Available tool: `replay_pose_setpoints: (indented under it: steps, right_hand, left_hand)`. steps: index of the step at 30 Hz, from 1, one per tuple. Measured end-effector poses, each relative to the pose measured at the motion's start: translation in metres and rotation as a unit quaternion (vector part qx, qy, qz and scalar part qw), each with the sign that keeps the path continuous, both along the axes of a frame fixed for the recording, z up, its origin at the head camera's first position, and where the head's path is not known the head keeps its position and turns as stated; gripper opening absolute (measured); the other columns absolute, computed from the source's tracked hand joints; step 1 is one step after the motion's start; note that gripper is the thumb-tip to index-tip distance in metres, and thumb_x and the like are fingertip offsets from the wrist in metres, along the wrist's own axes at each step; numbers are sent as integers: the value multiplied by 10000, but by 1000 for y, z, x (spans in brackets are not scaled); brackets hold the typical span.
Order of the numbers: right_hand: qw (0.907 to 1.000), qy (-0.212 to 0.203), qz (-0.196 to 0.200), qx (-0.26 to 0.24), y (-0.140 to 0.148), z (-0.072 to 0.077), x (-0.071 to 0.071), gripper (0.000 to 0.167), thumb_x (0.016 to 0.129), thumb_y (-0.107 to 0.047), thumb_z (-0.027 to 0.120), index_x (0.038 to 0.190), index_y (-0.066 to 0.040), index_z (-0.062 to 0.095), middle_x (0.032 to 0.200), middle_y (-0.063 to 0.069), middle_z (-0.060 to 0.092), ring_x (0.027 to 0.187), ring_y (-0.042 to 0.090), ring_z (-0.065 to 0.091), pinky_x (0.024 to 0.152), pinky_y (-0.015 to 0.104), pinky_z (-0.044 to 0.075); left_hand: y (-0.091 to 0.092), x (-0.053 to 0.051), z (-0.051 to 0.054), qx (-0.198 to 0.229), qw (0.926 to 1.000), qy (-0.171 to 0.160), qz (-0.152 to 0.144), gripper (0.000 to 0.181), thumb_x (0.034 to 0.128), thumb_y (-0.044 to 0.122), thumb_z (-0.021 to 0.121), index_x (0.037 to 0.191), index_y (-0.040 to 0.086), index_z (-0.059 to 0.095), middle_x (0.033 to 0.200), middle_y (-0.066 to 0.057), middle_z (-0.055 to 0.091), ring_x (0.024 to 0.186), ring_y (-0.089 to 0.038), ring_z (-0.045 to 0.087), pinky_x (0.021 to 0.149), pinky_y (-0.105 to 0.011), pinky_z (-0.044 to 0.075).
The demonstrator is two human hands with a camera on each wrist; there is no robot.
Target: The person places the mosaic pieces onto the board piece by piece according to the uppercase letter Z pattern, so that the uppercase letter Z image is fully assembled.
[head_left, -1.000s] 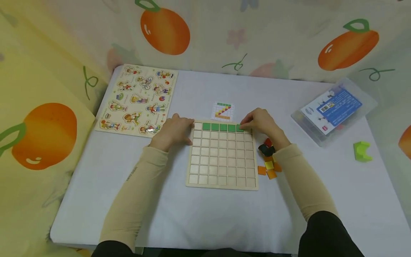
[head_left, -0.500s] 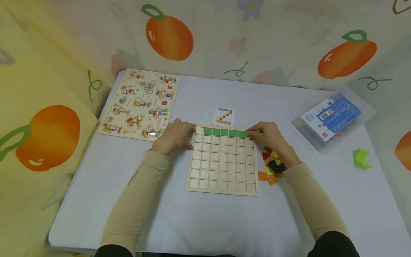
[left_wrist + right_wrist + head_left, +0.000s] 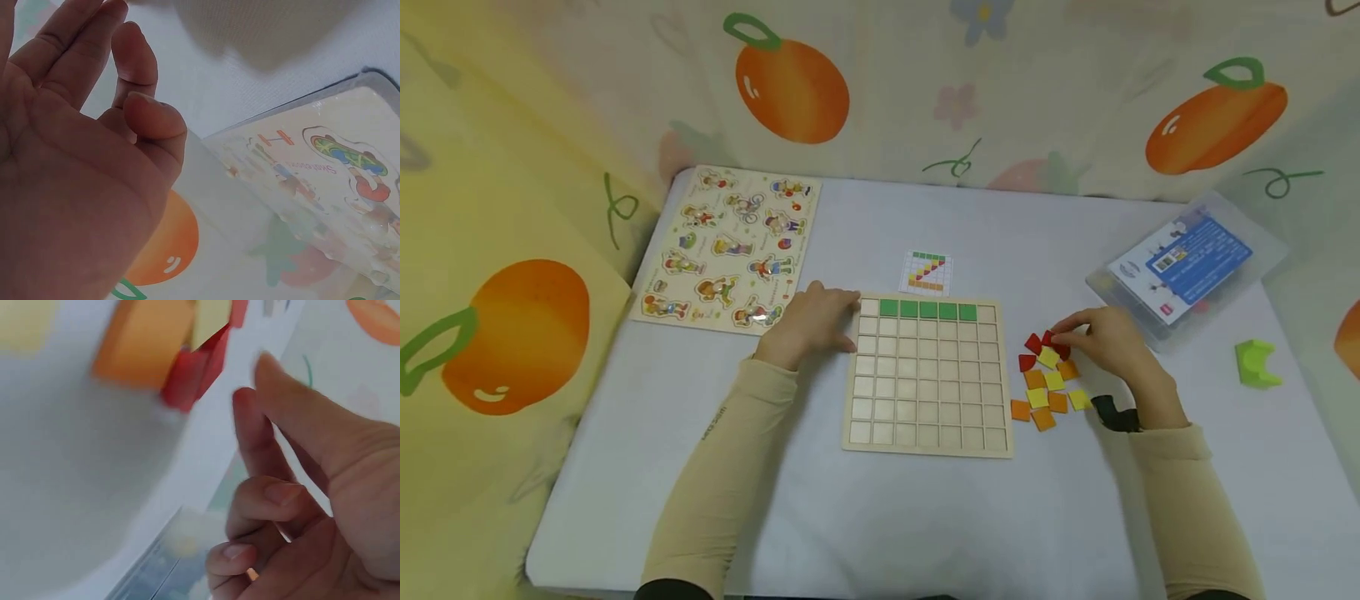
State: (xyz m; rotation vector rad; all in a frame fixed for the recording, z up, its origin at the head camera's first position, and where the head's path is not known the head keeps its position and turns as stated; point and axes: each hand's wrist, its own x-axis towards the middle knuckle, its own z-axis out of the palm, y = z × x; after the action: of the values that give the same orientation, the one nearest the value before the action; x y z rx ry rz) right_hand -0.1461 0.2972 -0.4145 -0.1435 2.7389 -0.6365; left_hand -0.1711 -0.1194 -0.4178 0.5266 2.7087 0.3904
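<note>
A wooden grid board (image 3: 917, 387) lies mid-table, with a row of green square tiles (image 3: 928, 311) along its top row; both end cells of that row are bare wood. My left hand (image 3: 811, 323) rests at the board's upper left edge, fingers and thumb loosely spread. Right of the board lies a loose group of red wedge-shaped pieces (image 3: 1026, 363), yellow tiles (image 3: 1037, 397) and orange tiles (image 3: 1043, 419). My right hand (image 3: 1108, 342) is at the red pieces, thumb and forefinger close together. In the right wrist view nothing shows between those fingertips.
Behind the board lies a small pattern card (image 3: 927, 273). A picture puzzle board (image 3: 730, 250) is at the back left. To the right stand a clear plastic box (image 3: 1183, 267) with a blue label and a lime-green curved piece (image 3: 1257, 363).
My right hand has left the board's top row and moved right and toward me, to the red pieces. The left hand stays at the board's edge.
</note>
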Motion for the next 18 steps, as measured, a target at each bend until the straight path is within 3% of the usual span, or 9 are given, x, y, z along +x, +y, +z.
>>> replay_pose_setpoints:
  steps: [6,11,13,18]
  right_hand:
    - [9997,-170,-61,139,13,-2,9,401,916,-279,779,1179,20,737,1034,212,727,876,288,544,674,296,409]
    - [9979,-264,-265,530,13,-4,8,441,909,-323,778,1183,20,740,1128,260,732,994,373,588,815,429,483]
    - [9970,-289,-318,641,12,-4,8,436,905,-335,781,1160,17,751,1138,263,738,992,382,596,816,449,485]
    - [9974,-364,-347,519,12,-4,9,400,892,-339,803,1067,16,747,1037,223,755,896,318,583,723,332,413]
  left_hand:
    - [-1,0,1,60,10000,26,-1,717,752,297,916,1381,85,645,1412,-117,679,1107,-378,582,958,-540,513]
    - [-1,-1,-1,101,9999,-12,-16,715,757,295,913,1385,86,644,1419,-122,673,1120,-378,579,973,-533,506]
    - [-1,-1,-2,105,9999,-18,-16,717,755,296,914,1386,90,643,1424,-121,670,1128,-380,580,976,-532,505]
    - [-2,-1,-3,135,9999,-34,23,741,753,287,916,1406,86,631,1444,-119,656,1140,-380,578,989,-531,500]
